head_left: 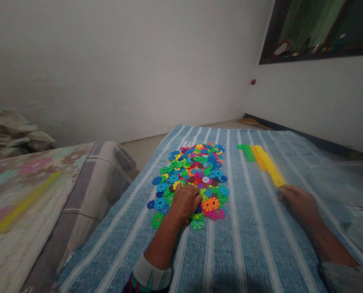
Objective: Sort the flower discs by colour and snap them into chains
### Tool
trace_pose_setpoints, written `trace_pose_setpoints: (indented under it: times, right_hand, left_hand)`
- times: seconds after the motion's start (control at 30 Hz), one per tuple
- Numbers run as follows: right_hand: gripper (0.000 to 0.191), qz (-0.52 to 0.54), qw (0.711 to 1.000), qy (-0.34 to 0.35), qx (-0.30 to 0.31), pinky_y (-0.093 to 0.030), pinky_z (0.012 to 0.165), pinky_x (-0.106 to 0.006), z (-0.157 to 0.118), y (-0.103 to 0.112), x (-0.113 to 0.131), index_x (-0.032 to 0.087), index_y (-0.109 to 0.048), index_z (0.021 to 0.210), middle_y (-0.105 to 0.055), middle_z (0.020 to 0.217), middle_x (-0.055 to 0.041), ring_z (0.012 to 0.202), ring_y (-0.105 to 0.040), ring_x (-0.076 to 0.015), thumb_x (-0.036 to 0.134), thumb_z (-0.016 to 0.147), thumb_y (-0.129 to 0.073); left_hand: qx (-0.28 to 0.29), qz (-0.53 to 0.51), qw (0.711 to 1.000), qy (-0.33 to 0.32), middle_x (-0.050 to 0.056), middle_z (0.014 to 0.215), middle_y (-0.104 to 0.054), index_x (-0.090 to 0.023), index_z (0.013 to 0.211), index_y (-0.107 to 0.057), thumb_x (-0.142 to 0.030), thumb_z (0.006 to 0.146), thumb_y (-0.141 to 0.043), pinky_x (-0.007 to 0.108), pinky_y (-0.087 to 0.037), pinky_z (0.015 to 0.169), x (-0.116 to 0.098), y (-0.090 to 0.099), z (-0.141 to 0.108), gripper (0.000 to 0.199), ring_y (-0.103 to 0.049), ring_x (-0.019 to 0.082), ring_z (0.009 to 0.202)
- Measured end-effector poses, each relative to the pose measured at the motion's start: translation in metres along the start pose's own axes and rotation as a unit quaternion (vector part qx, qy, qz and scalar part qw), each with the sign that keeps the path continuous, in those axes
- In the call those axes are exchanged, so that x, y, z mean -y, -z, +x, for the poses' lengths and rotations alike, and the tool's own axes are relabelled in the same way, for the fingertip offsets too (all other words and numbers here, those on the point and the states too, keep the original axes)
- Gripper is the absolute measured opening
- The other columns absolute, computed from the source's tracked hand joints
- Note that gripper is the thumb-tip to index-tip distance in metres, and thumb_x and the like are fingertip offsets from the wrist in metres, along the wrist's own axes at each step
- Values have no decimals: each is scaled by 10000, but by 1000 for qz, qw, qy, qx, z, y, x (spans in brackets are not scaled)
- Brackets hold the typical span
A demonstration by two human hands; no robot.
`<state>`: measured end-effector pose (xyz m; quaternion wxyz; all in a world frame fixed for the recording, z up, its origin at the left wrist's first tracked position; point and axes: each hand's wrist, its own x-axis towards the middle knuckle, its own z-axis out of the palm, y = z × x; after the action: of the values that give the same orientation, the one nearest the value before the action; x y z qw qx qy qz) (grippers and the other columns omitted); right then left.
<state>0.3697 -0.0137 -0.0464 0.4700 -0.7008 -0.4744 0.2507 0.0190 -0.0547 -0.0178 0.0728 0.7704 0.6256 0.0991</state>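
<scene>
A pile of flat, notched plastic discs (196, 162) in many colours lies on a blue striped cloth (221, 252). My left hand (184, 201) rests at the near part of the pile, fingers curled down among the discs; what they hold, if anything, is hidden. On the right, my right hand (296, 199) pinches the near end of a yellow strip of discs (268, 165). Beside that strip, at its far left, are an orange row (259, 158) and a short green row (248, 152). The right hand is slightly blurred.
A bed or table with a floral cover (62, 160) stands at the left, with a yellow strip (25, 203) on it and crumpled cloth (13, 130) behind. Clear plastic (358, 207) lies along the right side. A wall and a window (315, 28) are beyond.
</scene>
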Motion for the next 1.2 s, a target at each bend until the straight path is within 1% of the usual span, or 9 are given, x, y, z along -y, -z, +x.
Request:
trace_pose_setpoints:
  times: [0.07, 0.13, 0.2, 0.3, 0.5, 0.63, 0.8, 1.07, 1.2]
  right_hand:
    - [333, 12, 1000, -15, 20, -456, 513, -317, 0, 0, 1, 163, -691, 676, -635, 504, -45, 469, -556, -193, 452, 526, -619]
    - [334, 27, 999, -26, 29, -453, 508, -317, 0, 1, 2, 163, -684, 676, -627, 494, -45, 465, -547, -190, 449, 516, -620]
    - [322, 39, 998, -26, 28, -447, 505, -316, 1, 1, 2, 165, -679, 669, -622, 488, -44, 460, -542, -187, 442, 512, -627]
    - [315, 44, 998, -27, 27, -436, 499, -309, 2, 1, 1, 163, -683, 673, -621, 485, -41, 454, -541, -182, 431, 515, -638]
    - [288, 45, 998, -32, 30, -418, 482, -290, 2, 1, 3, 169, -676, 651, -610, 475, -30, 448, -532, -165, 421, 521, -629]
    - [245, 38, 998, -31, 30, -389, 457, -284, 0, 1, 6, 174, -659, 616, -587, 461, -23, 426, -506, -152, 401, 531, -617]
    - [271, 35, 998, -30, 32, -404, 472, -285, 3, 1, 2, 163, -676, 666, -597, 478, -23, 438, -512, -154, 401, 549, -619]
    - [296, 28, 998, -27, 45, -427, 505, -296, 5, 2, -1, 161, -681, 690, -612, 490, -25, 466, -535, -168, 415, 547, -633]
    - [287, 34, 998, -30, 44, -420, 507, -294, 4, 2, 3, 164, -673, 674, -607, 481, -24, 463, -527, -165, 416, 543, -633]
  left_hand:
    - [-13, 7, 1000, 11, 84, 844, -703, -185, 751, -653, -277, 896, -485, 407, -375, 951, -2, -1, 1, 240, -623, 227, 900]
    - [-27, -2, 1000, 7, 87, 869, -702, -187, 774, -652, -270, 878, -510, 371, -396, 902, -5, -5, 1, 195, -620, 228, 903]
    - [-27, -18, 999, -16, 87, 978, -703, -196, 855, -658, -265, 858, -541, 360, -401, 887, -8, -10, 1, 136, -615, 237, 965]
    - [-16, -30, 999, -41, 80, 1129, -680, -216, 959, -651, -281, 852, -559, 371, -388, 911, -11, -12, 0, 156, -597, 249, 1058]
    - [32, 13, 999, 4, 51, 871, -700, -194, 760, -630, -256, 843, -554, 331, -385, 826, -8, 4, -2, 128, -629, 212, 868]
    - [28, 25, 999, 19, 39, 828, -690, -196, 727, -630, -219, 789, -591, 290, -385, 759, 5, 10, -3, 78, -627, 203, 840]
    - [22, 45, 998, 33, 41, 815, -681, -196, 735, -635, -207, 798, -554, 271, -390, 707, 16, 9, -2, 103, -621, 191, 795]
    - [35, 72, 995, 63, 61, 900, -696, -188, 811, -654, -86, 731, -534, 296, -434, 792, 10, 10, -1, 176, -633, 217, 918]
    - [-3, 66, 997, 32, 92, 978, -696, -174, 880, -667, -94, 786, -493, 335, -455, 880, 5, 1, 2, 213, -627, 230, 987]
